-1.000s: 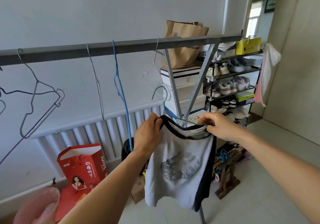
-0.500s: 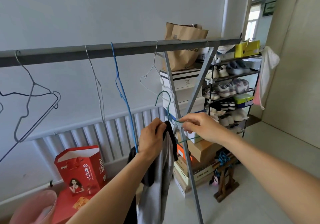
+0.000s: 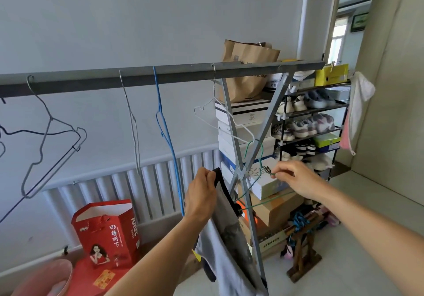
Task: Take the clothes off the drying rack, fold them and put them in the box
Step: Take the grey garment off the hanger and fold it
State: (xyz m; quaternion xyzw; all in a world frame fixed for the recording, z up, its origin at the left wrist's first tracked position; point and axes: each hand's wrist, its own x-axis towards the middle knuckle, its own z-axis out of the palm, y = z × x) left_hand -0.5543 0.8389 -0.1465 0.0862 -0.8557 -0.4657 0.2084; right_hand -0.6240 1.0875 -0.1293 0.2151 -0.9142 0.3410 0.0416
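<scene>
A grey T-shirt with black collar and sleeves [image 3: 227,240] hangs limp from my left hand [image 3: 202,194], which grips it at the collar. My right hand [image 3: 296,178] pinches a green wire hanger [image 3: 259,158] just below its hook; the hanger's lower corner still sits against the shirt's black edge. Both hands are below the grey rail of the drying rack [image 3: 160,75], beside its crossed legs [image 3: 243,174]. Several bare wire hangers hang on the rail, among them a blue hanger [image 3: 165,130] and a white hanger [image 3: 220,116].
Stacked shoe boxes [image 3: 243,121] with a brown paper bag [image 3: 247,66] stand behind the rack, a shoe shelf [image 3: 312,121] to the right. A red gift bag [image 3: 107,231] and a pink basin [image 3: 46,279] sit on the floor at left. A small wooden stand [image 3: 302,250] is near the rack's foot.
The shirt hung spread on the green hanger a second ago. My right hand has drawn the hanger out to the right; the shirt now dangles bunched from my left hand.
</scene>
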